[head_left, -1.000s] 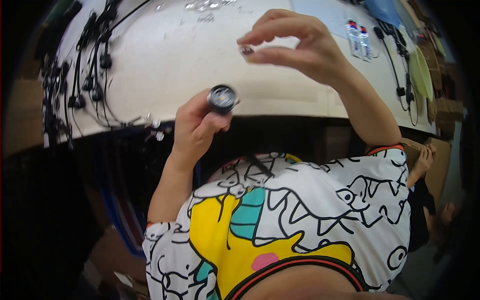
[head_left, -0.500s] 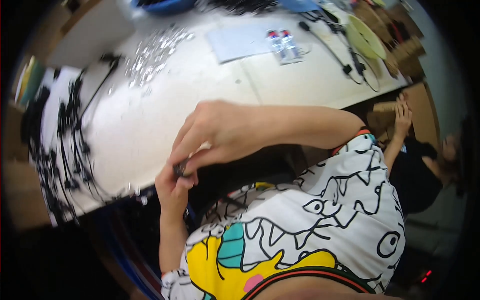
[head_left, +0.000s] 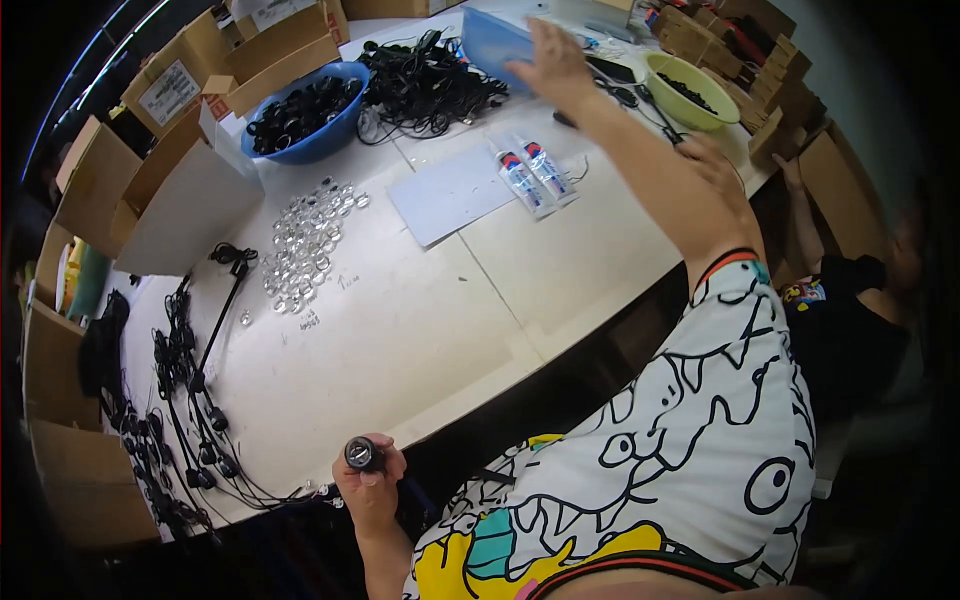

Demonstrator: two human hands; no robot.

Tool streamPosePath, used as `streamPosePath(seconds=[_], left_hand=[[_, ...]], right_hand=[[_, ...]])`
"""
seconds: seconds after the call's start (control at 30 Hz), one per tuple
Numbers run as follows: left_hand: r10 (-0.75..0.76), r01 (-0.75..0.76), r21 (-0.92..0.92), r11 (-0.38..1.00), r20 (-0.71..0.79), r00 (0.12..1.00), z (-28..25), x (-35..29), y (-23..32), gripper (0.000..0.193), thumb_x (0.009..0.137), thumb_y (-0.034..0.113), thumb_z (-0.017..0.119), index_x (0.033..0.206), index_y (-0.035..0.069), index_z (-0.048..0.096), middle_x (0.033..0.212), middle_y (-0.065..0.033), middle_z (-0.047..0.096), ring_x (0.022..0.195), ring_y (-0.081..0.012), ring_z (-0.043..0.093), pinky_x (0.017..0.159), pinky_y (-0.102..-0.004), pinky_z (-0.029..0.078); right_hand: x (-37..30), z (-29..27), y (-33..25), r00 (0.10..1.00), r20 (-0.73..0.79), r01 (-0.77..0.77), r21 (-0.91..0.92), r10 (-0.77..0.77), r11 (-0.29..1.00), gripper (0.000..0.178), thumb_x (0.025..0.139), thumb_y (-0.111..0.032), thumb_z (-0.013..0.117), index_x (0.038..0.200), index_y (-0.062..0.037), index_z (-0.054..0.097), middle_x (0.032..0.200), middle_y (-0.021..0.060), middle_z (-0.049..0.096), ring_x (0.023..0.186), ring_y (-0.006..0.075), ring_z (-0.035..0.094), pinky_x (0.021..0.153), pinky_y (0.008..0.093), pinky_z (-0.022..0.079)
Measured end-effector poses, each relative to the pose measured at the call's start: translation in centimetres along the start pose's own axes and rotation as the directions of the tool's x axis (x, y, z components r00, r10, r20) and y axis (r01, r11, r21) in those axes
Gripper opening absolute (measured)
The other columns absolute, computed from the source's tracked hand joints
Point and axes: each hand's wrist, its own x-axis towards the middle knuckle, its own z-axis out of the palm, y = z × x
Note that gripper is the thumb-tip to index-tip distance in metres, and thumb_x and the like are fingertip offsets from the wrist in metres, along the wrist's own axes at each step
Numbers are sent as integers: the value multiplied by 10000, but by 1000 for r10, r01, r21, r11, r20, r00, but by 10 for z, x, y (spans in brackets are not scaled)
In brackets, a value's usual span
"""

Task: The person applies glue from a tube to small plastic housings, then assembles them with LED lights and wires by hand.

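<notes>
Low at the table's front edge, my left hand (head_left: 372, 488) is closed around a black round housing (head_left: 363, 454), its shiny circular face turned up. My right arm stretches to the back of the table. There my right hand (head_left: 558, 68) has its thumb and fingers apart, beside a blue plastic tray (head_left: 497, 42); whether they touch it I cannot tell. Many clear round lenses (head_left: 300, 245) lie loose on the white tabletop. Two white tubes with red and blue print (head_left: 538, 172) rest on a pale blue sheet (head_left: 425, 205).
A blue basin (head_left: 335, 135) of black rings stands behind the lenses, with a heap of black cables (head_left: 430, 85) beside it. More black corded parts (head_left: 200, 420) hang over the left edge. A yellow-green bowl (head_left: 690, 112) holds small black pieces. Another person's hand (head_left: 712, 165) is near it.
My hands were together over the black housing. Now the right has let go and reached far across the table, while the left keeps the housing lower down. The view has shifted too.
</notes>
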Motion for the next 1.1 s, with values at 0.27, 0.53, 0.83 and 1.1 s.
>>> streamPosePath(seconds=[0.27,0.53,0.83,1.1], left_hand=[[6,-6,-5,1000,-17,1000,-3,5,4,604,642,510,673,849,-43,548,570,-27,486,479,-94,442,445,-207,318],[11,-11,18,1000,-16,1000,-2,2,7,605,630,501,687,843,-47,545,574,-28,483,479,-98,436,445,-208,306],[28,-29,29,999,42,999,-3,-8,8,558,686,490,647,900,-8,515,558,3,423,485,-82,377,457,-215,275],[8,-8,4,1000,2,1000,-6,-7,8,609,622,508,682,845,-43,550,623,-31,510,490,-91,447,447,-209,314]], right_hand=[[-6,30,14,842,527,-68,320,-118,945,281,724,-297,614,920,-97,591,912,83,596,840,250,571,742,347,447],[-15,-54,-83,763,421,224,538,-490,812,45,728,-101,561,769,-85,552,766,54,530,729,241,576,608,331,468],[-42,-39,-121,607,533,379,459,-590,804,158,783,-184,492,854,-69,574,908,66,564,855,227,570,700,331,460],[4,-8,-93,645,696,-5,416,-315,910,322,748,-298,594,994,-92,563,943,100,587,909,271,548,773,364,432]])
